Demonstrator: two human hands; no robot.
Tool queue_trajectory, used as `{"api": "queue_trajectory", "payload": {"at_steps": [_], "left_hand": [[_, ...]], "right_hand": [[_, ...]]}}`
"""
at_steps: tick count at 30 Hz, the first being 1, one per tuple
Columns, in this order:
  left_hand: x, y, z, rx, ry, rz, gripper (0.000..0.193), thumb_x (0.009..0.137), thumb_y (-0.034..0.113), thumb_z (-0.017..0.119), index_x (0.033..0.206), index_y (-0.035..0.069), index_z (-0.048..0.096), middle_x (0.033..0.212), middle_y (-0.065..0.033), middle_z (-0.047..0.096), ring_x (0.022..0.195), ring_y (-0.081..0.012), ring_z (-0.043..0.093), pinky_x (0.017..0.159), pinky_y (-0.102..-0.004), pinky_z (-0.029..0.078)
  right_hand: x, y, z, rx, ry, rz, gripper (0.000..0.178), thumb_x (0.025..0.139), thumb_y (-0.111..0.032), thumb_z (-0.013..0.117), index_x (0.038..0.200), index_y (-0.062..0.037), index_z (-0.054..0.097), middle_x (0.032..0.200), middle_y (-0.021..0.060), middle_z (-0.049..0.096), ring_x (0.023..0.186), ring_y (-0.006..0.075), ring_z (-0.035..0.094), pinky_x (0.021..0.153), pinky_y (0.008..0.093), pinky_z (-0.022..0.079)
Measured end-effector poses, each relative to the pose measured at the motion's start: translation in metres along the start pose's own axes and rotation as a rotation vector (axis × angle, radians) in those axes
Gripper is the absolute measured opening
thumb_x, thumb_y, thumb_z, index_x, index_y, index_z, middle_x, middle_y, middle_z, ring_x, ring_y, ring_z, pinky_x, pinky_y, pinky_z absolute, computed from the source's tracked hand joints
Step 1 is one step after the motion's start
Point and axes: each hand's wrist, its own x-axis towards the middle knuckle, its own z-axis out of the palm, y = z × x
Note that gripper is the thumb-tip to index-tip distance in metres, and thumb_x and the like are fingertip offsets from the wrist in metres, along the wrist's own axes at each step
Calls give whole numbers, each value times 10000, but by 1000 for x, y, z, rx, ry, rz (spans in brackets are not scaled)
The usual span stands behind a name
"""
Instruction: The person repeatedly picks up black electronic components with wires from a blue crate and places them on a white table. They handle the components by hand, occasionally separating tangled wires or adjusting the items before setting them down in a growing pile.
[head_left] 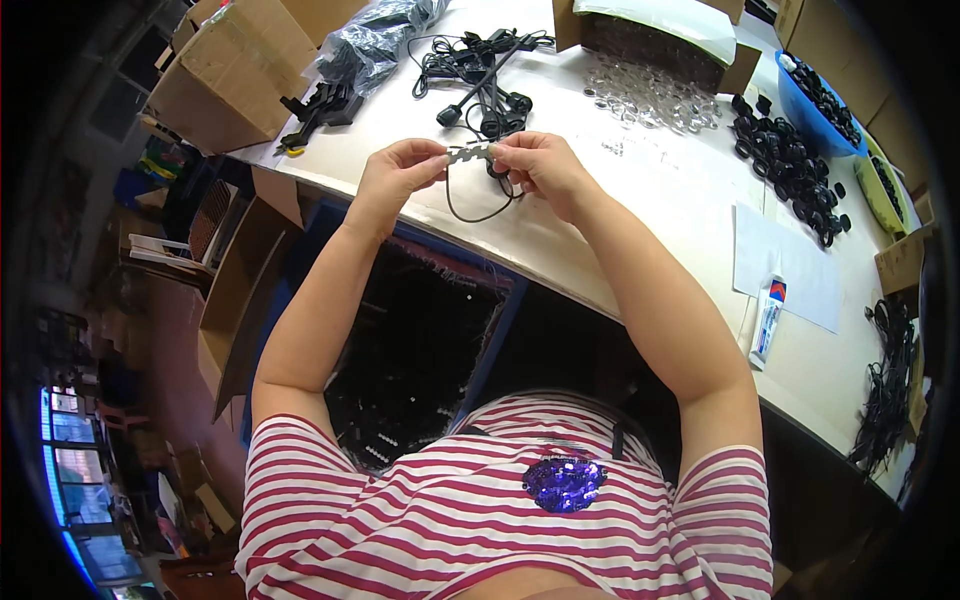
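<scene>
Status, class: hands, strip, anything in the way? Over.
Left hand, right hand: pinching strip at opposite ends. Cord looping below. Black cables close behind, possible snag.

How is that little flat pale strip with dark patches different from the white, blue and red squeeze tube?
The flat pale strip is pinched in the left hand and right hand; the squeeze tube lies on the white table. The strip has dark patches, the tube blue and red ones. The visible strip looks smaller than the tube. Both are partly whitish.
</scene>
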Motion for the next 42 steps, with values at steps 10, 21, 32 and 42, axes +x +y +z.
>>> {"api": "queue_trajectory", "payload": {"at_steps": [10,21,32,42], "left_hand": [[10,1,11,-145,0,-31,161,745,81,674,867,-1,611,800,-57,625,706,-116,584,694,-218,466],[15,-18,12,-393,-103,-185,145,798,83,621,921,15,590,842,-64,625,762,-137,605,739,-259,481],[12,-8,12,-133,121,44,149,740,57,673,867,-1,618,791,-54,628,712,-103,583,691,-213,468],[15,-12,19,-98,13,61,148,766,51,650,891,-14,606,821,-59,624,743,-106,582,711,-219,472]], "right_hand": [[8,5,-7,-134,76,-218,156,817,-186,593,737,-52,598,647,-16,566,541,58,489,500,195,395],[5,5,-13,353,-104,76,137,782,-216,614,740,-89,583,642,-34,557,508,37,467,455,175,334],[-3,-3,-1,-665,501,-663,231,774,-255,614,820,-32,584,808,102,582,721,259,572,659,357,450],[11,15,-12,-307,175,-358,233,749,-238,651,812,-15,665,698,48,626,646,110,547,582,250,425]]}}
